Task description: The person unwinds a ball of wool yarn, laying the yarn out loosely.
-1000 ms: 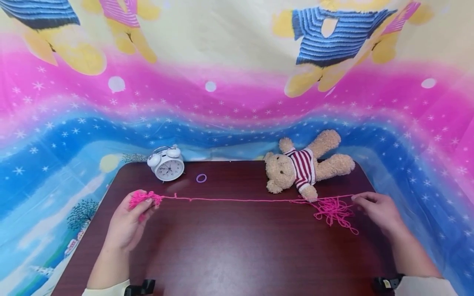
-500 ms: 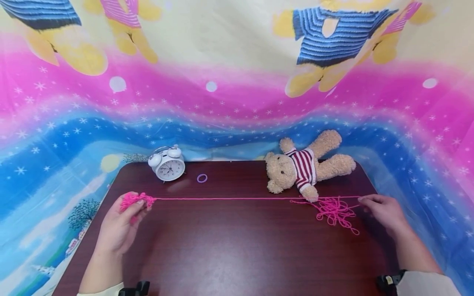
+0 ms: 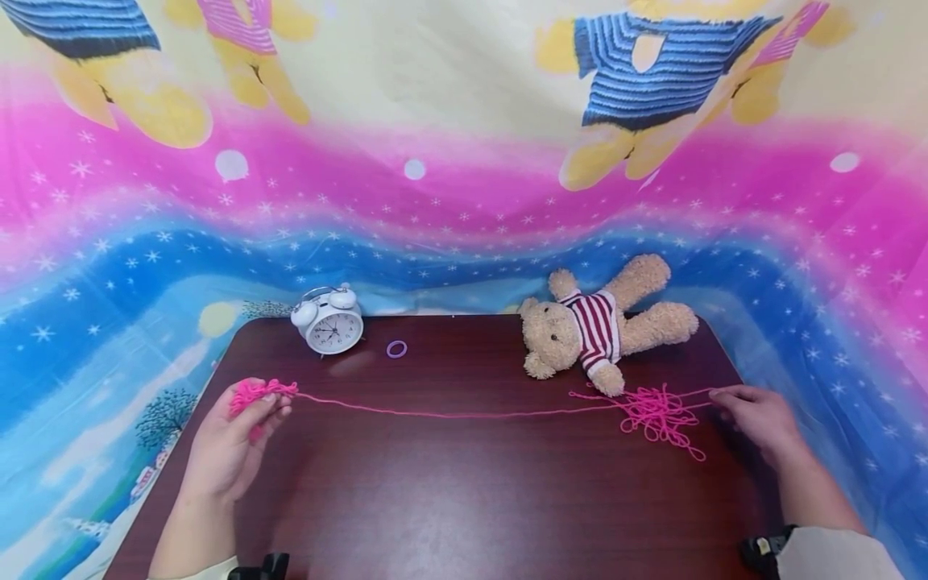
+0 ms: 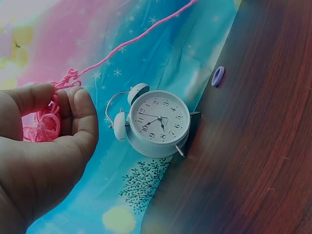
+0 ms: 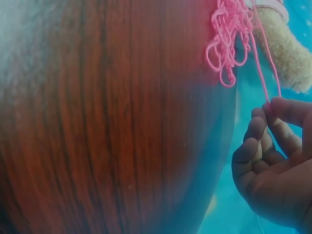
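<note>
Bunched pink yarn (image 4: 44,127) sits in my left hand (image 3: 226,451), whose thumb and fingers curl round it at the table's left side. From that bundle one strand (image 3: 449,416) crosses to the right in a slight sag. It reaches a loose, tangled heap of the same yarn (image 3: 658,415) on the table at the right. My right hand (image 3: 761,423) pinches yarn between thumb and forefinger just right of the heap. In the right wrist view, two strands run from the pinching fingertips (image 5: 279,105) up toward the heap. Part of the left bundle is hidden by the fingers.
A white twin-bell alarm clock (image 3: 333,329) stands at the back left of the dark wooden table (image 3: 449,499). Beside it lies a purple ring (image 3: 396,349). A teddy bear (image 3: 554,334) in a striped shirt lies at the back right, one arm near the heap.
The strand was pulled straight between my hands half a second ago and now droops lower. My left hand has moved left, and my right hand a little to the right.
</note>
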`<action>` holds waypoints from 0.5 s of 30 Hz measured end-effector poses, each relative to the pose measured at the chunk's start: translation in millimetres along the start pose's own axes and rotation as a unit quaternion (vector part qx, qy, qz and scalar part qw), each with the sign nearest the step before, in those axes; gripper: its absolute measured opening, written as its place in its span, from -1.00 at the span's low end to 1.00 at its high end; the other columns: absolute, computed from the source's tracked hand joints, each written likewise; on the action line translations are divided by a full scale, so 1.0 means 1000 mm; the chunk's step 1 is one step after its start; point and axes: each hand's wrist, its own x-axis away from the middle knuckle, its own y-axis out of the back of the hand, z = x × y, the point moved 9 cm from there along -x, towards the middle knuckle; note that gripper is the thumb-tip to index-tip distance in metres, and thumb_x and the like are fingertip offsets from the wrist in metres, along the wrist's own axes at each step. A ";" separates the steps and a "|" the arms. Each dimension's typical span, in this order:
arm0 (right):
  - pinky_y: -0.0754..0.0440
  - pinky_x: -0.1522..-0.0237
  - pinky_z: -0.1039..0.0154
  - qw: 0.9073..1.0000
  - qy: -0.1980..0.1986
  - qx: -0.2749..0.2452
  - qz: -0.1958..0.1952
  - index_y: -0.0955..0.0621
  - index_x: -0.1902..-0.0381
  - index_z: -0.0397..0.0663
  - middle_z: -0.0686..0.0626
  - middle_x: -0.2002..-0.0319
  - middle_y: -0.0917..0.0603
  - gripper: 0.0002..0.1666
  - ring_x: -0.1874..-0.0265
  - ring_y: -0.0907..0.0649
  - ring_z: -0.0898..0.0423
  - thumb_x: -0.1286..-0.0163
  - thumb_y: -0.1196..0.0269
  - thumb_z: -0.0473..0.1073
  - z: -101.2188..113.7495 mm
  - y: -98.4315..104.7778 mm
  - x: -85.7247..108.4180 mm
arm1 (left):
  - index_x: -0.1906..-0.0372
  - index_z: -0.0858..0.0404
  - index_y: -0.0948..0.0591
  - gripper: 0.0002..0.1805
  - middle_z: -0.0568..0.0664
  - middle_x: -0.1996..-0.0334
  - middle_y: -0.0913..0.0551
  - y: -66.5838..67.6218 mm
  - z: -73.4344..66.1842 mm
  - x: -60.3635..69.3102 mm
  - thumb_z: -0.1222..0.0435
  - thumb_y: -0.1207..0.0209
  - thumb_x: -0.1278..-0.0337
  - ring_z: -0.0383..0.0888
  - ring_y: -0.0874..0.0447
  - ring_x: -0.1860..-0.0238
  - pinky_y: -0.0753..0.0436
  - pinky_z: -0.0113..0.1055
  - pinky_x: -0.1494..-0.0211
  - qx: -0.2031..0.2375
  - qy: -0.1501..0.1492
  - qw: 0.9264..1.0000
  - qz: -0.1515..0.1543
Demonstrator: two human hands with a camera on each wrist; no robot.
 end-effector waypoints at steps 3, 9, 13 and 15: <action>-0.67 0.33 0.26 1.000 0.001 0.001 0.009 -0.63 -0.20 -0.35 -0.13 0.20 -0.77 -0.32 0.32 -0.67 0.17 -0.55 -0.21 0.19 0.003 -0.004 0.001 | -0.09 0.27 -0.46 -0.81 0.02 0.07 -0.74 -0.001 0.000 0.000 0.49 -0.06 -0.52 -0.15 -0.80 0.07 -0.70 -0.34 -0.10 0.000 0.003 1.000 0.000; -0.65 0.31 0.26 0.999 0.019 0.033 0.032 -0.65 -0.23 -0.25 -0.16 0.10 -0.73 -0.38 0.24 -0.63 0.13 -0.57 -0.19 0.18 0.018 -0.017 0.005 | -0.09 0.30 -0.46 -0.81 0.06 0.07 -0.74 -0.008 0.001 0.000 0.51 -0.06 -0.52 -0.12 -0.80 0.08 -0.71 -0.32 -0.10 0.016 0.000 1.000 0.010; -0.64 0.27 0.21 0.996 0.042 0.066 0.043 -0.67 -0.23 -0.20 -0.18 0.07 -0.72 -0.39 0.17 -0.64 0.02 -0.56 -0.20 0.20 0.032 -0.025 0.010 | -0.09 0.31 -0.45 -0.82 0.07 0.06 -0.75 -0.013 0.001 -0.001 0.51 -0.05 -0.52 -0.12 -0.80 0.07 -0.70 -0.31 -0.11 0.018 -0.003 1.000 0.020; -0.63 0.22 0.15 0.993 0.061 0.087 0.046 -0.68 -0.22 -0.19 -0.24 0.01 -0.71 -0.41 0.10 -0.65 -0.08 -0.56 -0.21 0.18 0.040 -0.028 0.011 | -0.10 0.31 -0.45 -0.81 0.07 0.05 -0.75 -0.015 0.002 -0.001 0.51 -0.05 -0.52 -0.12 -0.80 0.07 -0.70 -0.31 -0.12 0.017 -0.002 1.000 0.021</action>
